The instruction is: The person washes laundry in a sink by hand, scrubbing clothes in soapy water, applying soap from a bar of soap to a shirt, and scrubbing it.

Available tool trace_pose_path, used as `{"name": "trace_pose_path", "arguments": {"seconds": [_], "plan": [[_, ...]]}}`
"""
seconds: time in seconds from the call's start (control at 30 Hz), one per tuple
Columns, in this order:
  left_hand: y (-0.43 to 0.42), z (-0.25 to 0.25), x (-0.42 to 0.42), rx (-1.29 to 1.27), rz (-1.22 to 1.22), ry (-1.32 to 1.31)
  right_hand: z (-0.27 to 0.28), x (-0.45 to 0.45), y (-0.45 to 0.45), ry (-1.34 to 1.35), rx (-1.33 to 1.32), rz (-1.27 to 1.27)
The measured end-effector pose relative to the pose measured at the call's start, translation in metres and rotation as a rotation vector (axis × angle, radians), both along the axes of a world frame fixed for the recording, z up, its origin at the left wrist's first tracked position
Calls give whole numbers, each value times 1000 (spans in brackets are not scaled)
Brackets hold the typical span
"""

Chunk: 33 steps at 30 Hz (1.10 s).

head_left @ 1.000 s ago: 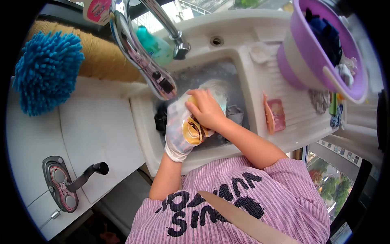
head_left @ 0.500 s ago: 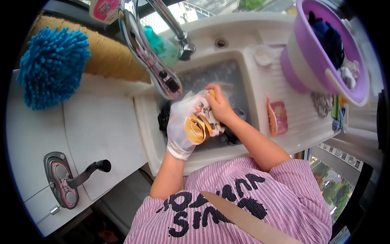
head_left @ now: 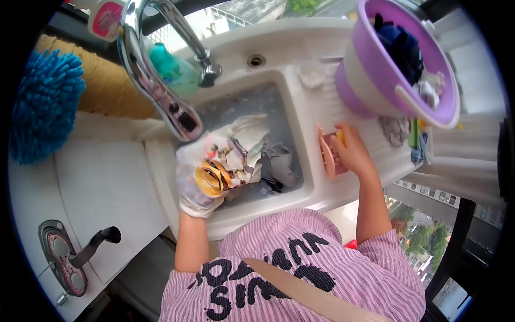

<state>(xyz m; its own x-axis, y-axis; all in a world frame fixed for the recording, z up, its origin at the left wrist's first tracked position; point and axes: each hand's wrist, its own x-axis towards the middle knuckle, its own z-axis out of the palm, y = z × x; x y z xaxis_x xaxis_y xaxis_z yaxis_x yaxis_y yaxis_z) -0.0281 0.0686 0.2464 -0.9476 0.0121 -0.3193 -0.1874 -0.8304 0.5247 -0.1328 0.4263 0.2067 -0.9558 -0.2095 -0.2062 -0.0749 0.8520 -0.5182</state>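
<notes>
A wet white cloth printed with a burger [head_left: 232,161] covers my left hand [head_left: 196,174] at the left side of the sink [head_left: 304,161]. The fingers under the fabric are hidden, and the cloth trails into the grey water. My right hand [head_left: 348,147] is over the pink soap dish [head_left: 328,155] on the ridged drainboard, its fingers closed round a small yellow bar [head_left: 340,136]. A grey cloth [head_left: 281,165] lies partly in the water beside the printed one.
A chrome faucet [head_left: 155,80] arches over the sink's left side, near a teal bottle [head_left: 173,70]. On the right stands a purple bucket [head_left: 365,70] of clothes. A blue microfibre mitt [head_left: 45,104] and a grey metal-armed device [head_left: 64,257] are at the left.
My right hand has left the cloth and moved right to the soap dish with the yellow bar. The printed cloth now spreads out from my left hand. The view has shifted.
</notes>
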Motion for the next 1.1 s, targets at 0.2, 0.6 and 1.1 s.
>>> {"name": "trace_pose_path", "arguments": {"seconds": [0.2,0.6,1.1], "plan": [[-14,-4,-4,-368,-70,106,16,5,-31,-12,-104,-107],[-30,-32,7,-444,-14,-100,-118,-13,-191,-275,-771,273],[-1,-63,-2,-141,78,47,-73,40,-255,438,-471,473]]}}
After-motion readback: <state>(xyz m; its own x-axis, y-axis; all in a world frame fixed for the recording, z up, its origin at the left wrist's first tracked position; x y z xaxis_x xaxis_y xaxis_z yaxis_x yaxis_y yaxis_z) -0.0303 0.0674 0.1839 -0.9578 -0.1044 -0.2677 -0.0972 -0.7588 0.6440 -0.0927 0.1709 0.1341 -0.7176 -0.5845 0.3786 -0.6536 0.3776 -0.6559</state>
